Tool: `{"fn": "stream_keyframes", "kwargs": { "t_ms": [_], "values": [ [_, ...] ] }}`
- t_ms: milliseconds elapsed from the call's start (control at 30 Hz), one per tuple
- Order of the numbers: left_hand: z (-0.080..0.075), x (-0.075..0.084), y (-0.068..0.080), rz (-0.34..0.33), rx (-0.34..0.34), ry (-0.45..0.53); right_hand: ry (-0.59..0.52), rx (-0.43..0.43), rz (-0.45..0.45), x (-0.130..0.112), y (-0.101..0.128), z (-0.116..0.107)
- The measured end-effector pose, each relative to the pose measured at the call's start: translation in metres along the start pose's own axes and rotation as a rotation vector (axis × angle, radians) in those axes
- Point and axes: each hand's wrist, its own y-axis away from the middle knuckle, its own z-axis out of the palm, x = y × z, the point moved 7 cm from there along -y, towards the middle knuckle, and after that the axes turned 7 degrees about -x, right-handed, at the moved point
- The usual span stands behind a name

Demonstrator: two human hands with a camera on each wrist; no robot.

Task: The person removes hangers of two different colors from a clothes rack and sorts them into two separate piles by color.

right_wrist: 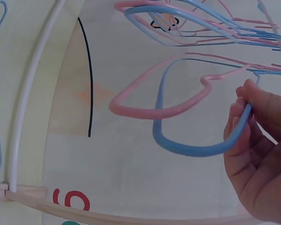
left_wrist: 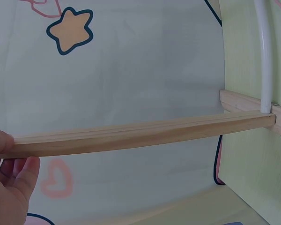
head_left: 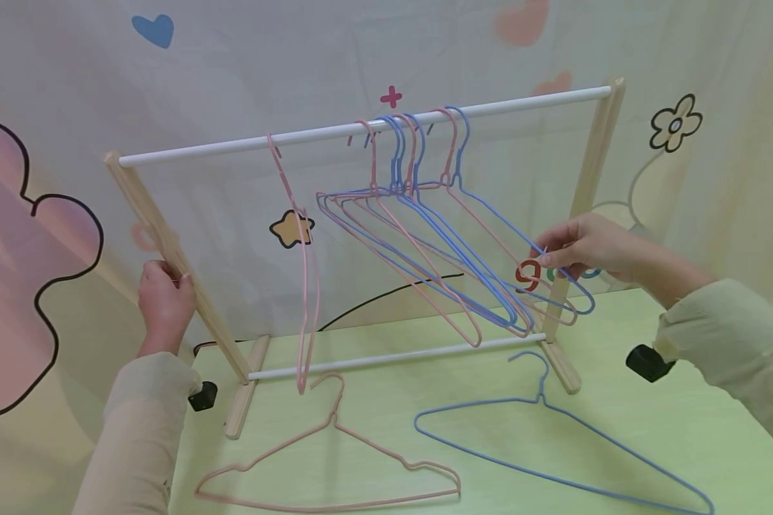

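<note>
My left hand [head_left: 166,304] grips the left wooden post [head_left: 175,256] of a clothes rack; the left wrist view shows its thumb and fingers around the post [left_wrist: 131,137]. At the right, my right hand [head_left: 595,247] pinches the sloping arm of a blue hanger [head_left: 499,217], whose hook sits over the white top rail [head_left: 531,102]. The right wrist view has this blue hanger [right_wrist: 189,150] between thumb and fingers, beside a pink hanger [right_wrist: 154,113]. Several pink and blue hangers [head_left: 373,157] hang bunched mid-rail. One pink hanger [head_left: 305,286] hangs apart, further left.
On the pale green table [head_left: 696,408] lie a pink hanger [head_left: 333,416] and a blue hanger [head_left: 541,400], in front of the rack's lower white rail [head_left: 393,359]. Behind stands a curtain with printed shapes, among them an orange star [head_left: 291,229]. The rack's right post [head_left: 592,161] stands behind my right hand.
</note>
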Motion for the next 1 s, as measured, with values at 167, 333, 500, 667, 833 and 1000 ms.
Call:
{"fn": "stream_keyframes", "kwargs": {
  "t_ms": [167,333,500,667,833,1000],
  "values": [
    [0.0,0.001,0.0,0.004,0.004,0.005,0.059,0.086,0.012,-0.003,0.007,-0.012],
    [0.001,0.0,0.0,-0.012,-0.014,0.009,0.116,0.118,-0.008,-0.005,0.016,-0.02],
    [0.001,0.0,0.0,-0.011,-0.025,0.003,0.187,0.157,-0.041,-0.003,0.029,-0.027],
    [0.0,0.001,0.001,-0.005,-0.017,0.002,0.215,0.178,-0.063,0.006,0.043,-0.035],
    [-0.001,0.002,0.001,0.0,-0.009,0.005,0.241,0.17,-0.049,0.019,0.052,-0.041],
    [0.001,0.002,0.001,0.002,-0.022,0.007,0.257,0.19,-0.094,0.029,0.06,-0.046]
  ]
}}
